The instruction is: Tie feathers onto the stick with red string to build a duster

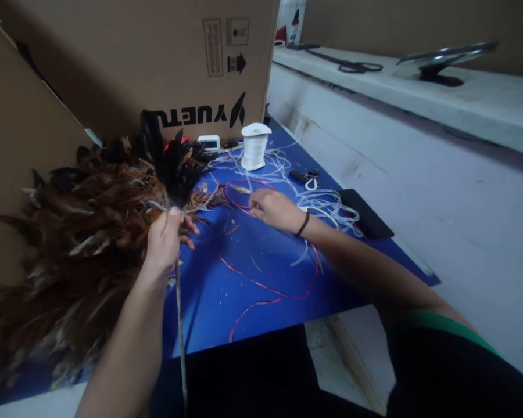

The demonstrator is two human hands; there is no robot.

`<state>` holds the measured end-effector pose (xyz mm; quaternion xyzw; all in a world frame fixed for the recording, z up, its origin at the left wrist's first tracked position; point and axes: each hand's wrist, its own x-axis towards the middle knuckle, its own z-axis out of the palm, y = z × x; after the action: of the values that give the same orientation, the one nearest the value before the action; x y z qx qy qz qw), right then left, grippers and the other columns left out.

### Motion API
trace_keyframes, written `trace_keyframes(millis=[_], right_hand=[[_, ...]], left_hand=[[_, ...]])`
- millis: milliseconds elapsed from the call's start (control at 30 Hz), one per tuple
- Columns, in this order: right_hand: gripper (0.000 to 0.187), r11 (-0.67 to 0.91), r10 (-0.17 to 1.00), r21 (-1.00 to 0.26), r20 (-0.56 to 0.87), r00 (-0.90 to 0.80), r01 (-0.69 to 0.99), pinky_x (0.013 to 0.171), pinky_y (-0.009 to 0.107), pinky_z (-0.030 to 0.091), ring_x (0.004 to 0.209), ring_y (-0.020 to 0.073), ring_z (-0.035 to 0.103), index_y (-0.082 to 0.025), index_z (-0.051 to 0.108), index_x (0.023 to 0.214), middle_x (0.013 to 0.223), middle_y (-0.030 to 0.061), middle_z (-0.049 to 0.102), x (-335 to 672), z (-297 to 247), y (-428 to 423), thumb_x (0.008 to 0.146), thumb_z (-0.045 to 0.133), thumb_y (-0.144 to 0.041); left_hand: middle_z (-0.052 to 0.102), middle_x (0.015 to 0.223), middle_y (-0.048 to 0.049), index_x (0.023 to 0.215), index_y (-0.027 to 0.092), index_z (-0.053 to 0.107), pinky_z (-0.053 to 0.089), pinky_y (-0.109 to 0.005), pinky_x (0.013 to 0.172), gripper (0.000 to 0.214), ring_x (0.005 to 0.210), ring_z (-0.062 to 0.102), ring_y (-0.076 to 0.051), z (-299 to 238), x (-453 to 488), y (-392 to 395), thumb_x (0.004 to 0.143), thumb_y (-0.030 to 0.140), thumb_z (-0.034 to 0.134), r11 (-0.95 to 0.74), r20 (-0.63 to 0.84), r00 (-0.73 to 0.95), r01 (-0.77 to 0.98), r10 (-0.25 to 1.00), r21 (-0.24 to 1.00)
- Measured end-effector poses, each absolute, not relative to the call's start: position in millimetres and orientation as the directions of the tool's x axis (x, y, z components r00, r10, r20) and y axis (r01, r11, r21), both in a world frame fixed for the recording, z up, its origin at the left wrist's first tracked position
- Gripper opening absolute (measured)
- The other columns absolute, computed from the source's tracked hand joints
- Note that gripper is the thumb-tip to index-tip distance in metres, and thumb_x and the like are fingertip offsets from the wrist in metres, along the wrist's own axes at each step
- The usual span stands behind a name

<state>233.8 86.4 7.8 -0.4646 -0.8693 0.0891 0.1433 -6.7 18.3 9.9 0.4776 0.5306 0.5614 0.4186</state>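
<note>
While the thin stick (pixel 180 325) runs down past the near edge of the blue bench (pixel 209 313), well on my side of the white spool (pixel 255 151), my left hand (pixel 163 241) grips its upper part at the base of the dark feathers (pixel 174 168), nearer than the spool and to its left. I judge the stick light and fairly stiff, the plumes soft and easily bent, so the shaft just below them seems the best place to hold. Also nearer than the spool, pinkish-red cord (pixel 265 287) winds over the bench; it looks thin and limp, likely to tangle. Left of the spool, a pile of brown feathers (pixel 91 232) crowds my left forearm. My right hand (pixel 276 210), in front of the spool, has its fingers curled at a loop of the cord; I can't tell whether they grip it. Right of the spool lie a black slab (pixel 364 213), tangled clear strips (pixel 346 203) and a black-handled tool (pixel 297 176), where loose ends could catch. Behind the spool, a cardboard box (pixel 126 58) blocks the way.
</note>
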Motion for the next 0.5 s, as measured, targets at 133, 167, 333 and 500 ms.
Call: trace_keyframes(millis=[133, 167, 333, 500], right_hand=[[0.018, 0.617, 0.699, -0.491, -0.015, -0.715, 0.614, 0.062, 0.024, 0.036, 0.068, 0.0120, 0.054, -0.017, 0.061, 0.073, 0.079, 0.0026, 0.061, 224, 10, 30, 0.078, 0.062, -0.034], [0.020, 0.615, 0.682, -0.492, -0.060, -0.729, 0.616, 0.060, 0.025, 0.036, 0.068, 0.0125, 0.053, -0.017, 0.061, 0.074, 0.079, 0.0024, 0.060, 222, 7, 18, 0.075, 0.065, -0.037], [0.007, 0.623, 0.651, -0.450, -0.155, -0.743, 0.640, 0.063, 0.026, 0.036, 0.074, 0.0151, 0.055, -0.017, 0.060, 0.074, 0.081, 0.0044, 0.061, 223, -7, -8, 0.079, 0.059, -0.022], [0.012, 0.566, 0.700, -0.547, -0.075, -0.710, 0.616, 0.069, 0.029, 0.040, 0.074, 0.0150, 0.057, -0.016, 0.055, 0.071, 0.077, 0.0050, 0.061, 226, -8, -7, 0.082, 0.051, -0.016]], left_hand=[[0.054, 0.065, -0.0007, 0.073, 0.017, 0.047, 0.041, -0.017, 0.035, 0.034, 0.056, 0.059, -0.012, 9, -4, 19, 0.080, 0.050, 0.051, -0.079, 0.081, -0.157, 0.017, 0.984, 0.997], [0.054, 0.064, -0.0006, 0.073, 0.017, 0.047, 0.041, -0.017, 0.035, 0.035, 0.055, 0.059, -0.012, 8, -4, 19, 0.080, 0.050, 0.052, -0.078, 0.080, -0.155, 0.018, 0.985, 0.997], [0.052, 0.063, 0.0001, 0.072, 0.017, 0.046, 0.038, -0.016, 0.033, 0.035, 0.053, 0.058, -0.012, 6, -1, 22, 0.078, 0.051, 0.053, -0.052, 0.051, -0.141, 0.001, 0.989, 0.999], [0.052, 0.063, 0.0011, 0.073, 0.017, 0.043, 0.037, -0.016, 0.033, 0.037, 0.052, 0.057, -0.011, 5, 3, 22, 0.077, 0.052, 0.055, 0.008, -0.013, -0.061, -0.079, 0.998, 0.997]])
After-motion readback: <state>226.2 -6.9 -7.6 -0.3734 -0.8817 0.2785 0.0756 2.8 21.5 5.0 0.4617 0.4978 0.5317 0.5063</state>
